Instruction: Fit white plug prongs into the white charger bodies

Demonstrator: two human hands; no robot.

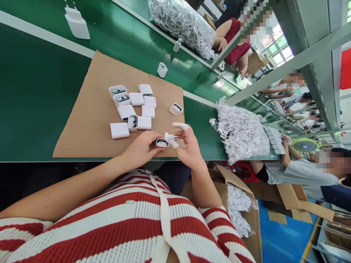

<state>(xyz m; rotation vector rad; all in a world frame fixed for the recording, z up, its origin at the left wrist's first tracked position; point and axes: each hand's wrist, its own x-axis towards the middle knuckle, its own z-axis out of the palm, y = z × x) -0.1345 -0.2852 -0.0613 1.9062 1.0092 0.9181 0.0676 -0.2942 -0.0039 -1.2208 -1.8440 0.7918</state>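
My left hand [145, 146] is closed around a white charger housing [162, 143], its open end showing a green and metal inside. Just beside it, my right hand [189, 144] pinches a white plug cap [170, 138] with two pins pointing toward my palm. White covers sit on the thumb and a finger of that hand. The cap is close to the housing's open end; I cannot tell whether they touch. Several more white housings [120, 130] lie grouped on a cardboard sheet [82, 120], and one lone housing [176, 109] lies near its right edge.
A clear bag of white plug caps [241, 131] rests on the green table [33, 91] to the right. Another full bag [181, 25] stands across the belt. A finished-looking charger [77, 23] and a housing [162, 69] are on the green surface. Co-workers sit nearby.
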